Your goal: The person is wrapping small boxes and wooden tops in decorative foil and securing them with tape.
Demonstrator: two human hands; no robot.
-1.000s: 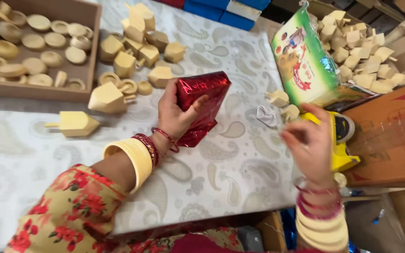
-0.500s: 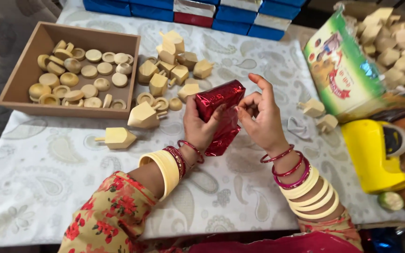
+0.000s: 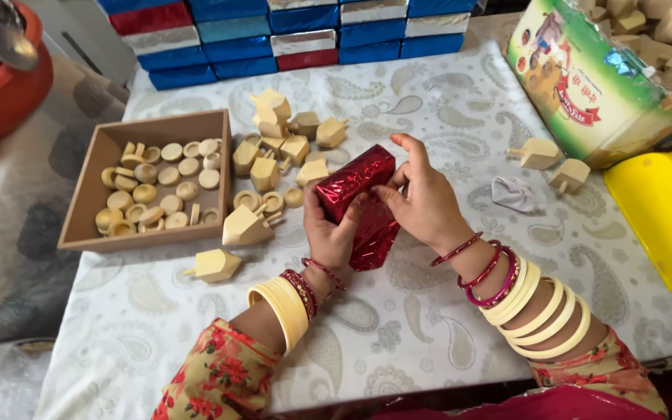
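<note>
Parcel in shiny red foil, frame centre, on the patterned tablecloth: left hand clasps its lower end, right hand pinches foil along its right side. Wooden box of discs at left.

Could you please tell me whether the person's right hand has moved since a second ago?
Yes. The right hand came in from beside the yellow device to the red foil packet.

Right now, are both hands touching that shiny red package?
Touching. The head view shows the left hand gripping the shiny red package from below, and the right hand pressing its fingers against the package's right side, with no gap visible.
</note>
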